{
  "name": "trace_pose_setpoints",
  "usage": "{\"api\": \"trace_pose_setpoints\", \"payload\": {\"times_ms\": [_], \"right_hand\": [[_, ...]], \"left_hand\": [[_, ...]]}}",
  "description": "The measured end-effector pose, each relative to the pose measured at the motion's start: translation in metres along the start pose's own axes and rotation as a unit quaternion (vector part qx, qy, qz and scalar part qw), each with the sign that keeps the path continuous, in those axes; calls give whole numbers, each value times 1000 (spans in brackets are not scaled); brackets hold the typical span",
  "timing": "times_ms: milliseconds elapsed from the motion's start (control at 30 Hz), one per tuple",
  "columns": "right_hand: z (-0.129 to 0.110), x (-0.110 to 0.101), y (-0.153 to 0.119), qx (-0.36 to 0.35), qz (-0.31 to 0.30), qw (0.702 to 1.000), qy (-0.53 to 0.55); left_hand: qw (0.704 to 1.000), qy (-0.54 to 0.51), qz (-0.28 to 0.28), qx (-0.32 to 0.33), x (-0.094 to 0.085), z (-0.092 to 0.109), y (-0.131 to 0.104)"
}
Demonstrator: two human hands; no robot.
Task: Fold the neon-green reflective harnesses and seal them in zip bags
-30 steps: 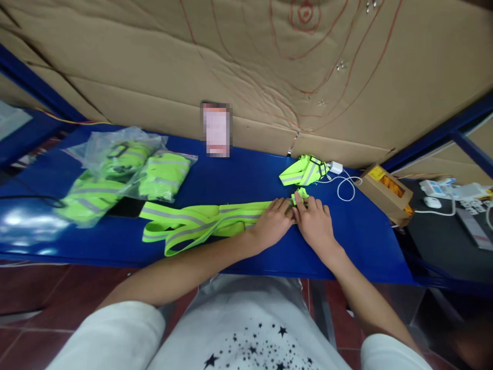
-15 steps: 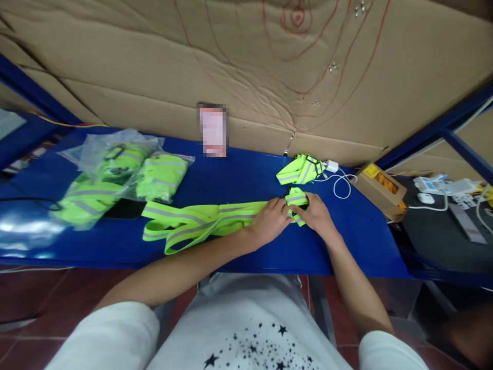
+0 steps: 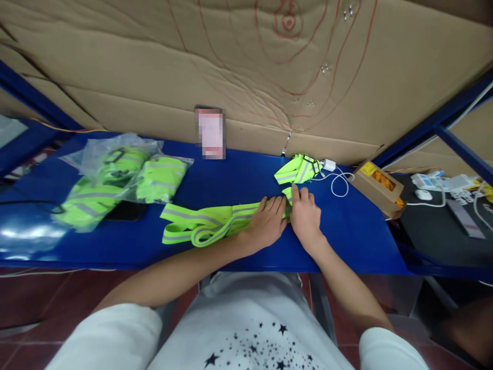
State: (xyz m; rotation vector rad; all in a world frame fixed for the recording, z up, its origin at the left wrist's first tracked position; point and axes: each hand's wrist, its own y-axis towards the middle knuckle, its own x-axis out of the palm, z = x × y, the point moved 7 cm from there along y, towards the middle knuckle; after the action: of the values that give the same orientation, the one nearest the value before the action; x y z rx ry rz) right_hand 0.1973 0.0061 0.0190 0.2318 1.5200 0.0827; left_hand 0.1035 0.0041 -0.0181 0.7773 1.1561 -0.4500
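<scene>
A neon-yellow reflective strap point(image 3: 215, 215) with grey stripes lies across the blue table, its loops spread toward the left. My left hand point(image 3: 268, 220) rests over the strap's right part, with its fingers pressed down on the fabric and its thumb near my right hand. Closed on the strap's right end, my right hand point(image 3: 307, 217) covers most of the folded part. Only a small yellow piece shows above its fingertips. Just behind it lies another folded reflective strap point(image 3: 298, 169) with black buckles.
Clear plastic bags point(image 3: 162, 180) of reflective straps lie at the left, over a dark flat object point(image 3: 125, 211). A phone point(image 3: 211, 132) leans on the cardboard wall point(image 3: 127, 61). A white charger point(image 3: 328, 164) with cable and a cardboard box point(image 3: 379, 189) stand at right.
The strap's looped left end has slid to the right and one loop has curled up. My right hand has turned over the folded end, now hiding most of it.
</scene>
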Motion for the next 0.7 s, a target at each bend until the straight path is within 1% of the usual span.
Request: {"api": "trace_pose_setpoints", "payload": {"times_ms": [67,133,167,233,267,333,400,433,467,500,567,600,633,700], "right_hand": [[-10,2,-1,-6,13,1000,-4],[-15,7,-1,-15,5,1000,10],[-15,10,-1,-20,-12,999,22],[-10,18,2,-35,-72,995,64],[-6,22,3,-49,-107,989,95],[4,28,6,-91,-166,966,177],[14,30,8,-132,-208,932,267],[20,31,8,-137,-216,921,295],[26,32,9,-124,-212,919,307],[34,34,10,-95,-200,928,298],[46,37,11,-16,-168,956,240],[49,38,10,14,-156,965,210],[50,39,9,29,-152,970,190],[45,42,8,27,-156,968,193]], "left_hand": [[1000,4,-4,-21,0,-3,-2],[999,8,-11,-29,2,-4,-3],[999,11,-13,-30,2,-4,-4],[1000,14,-12,-23,1,-4,-5],[1000,13,-10,-19,0,-3,-5],[1000,6,-4,-16,-2,-3,-6],[1000,-1,2,-16,-4,-4,-6],[1000,-3,4,-17,-4,-4,-6],[1000,-3,5,-18,-4,-3,-6],[1000,-1,6,-19,-4,-3,-6],[1000,2,4,-20,-3,-3,-6],[1000,2,2,-20,-2,-3,-6],[1000,-1,0,-21,-1,-3,-6],[1000,-13,-4,-22,-1,-6,-7]]}}
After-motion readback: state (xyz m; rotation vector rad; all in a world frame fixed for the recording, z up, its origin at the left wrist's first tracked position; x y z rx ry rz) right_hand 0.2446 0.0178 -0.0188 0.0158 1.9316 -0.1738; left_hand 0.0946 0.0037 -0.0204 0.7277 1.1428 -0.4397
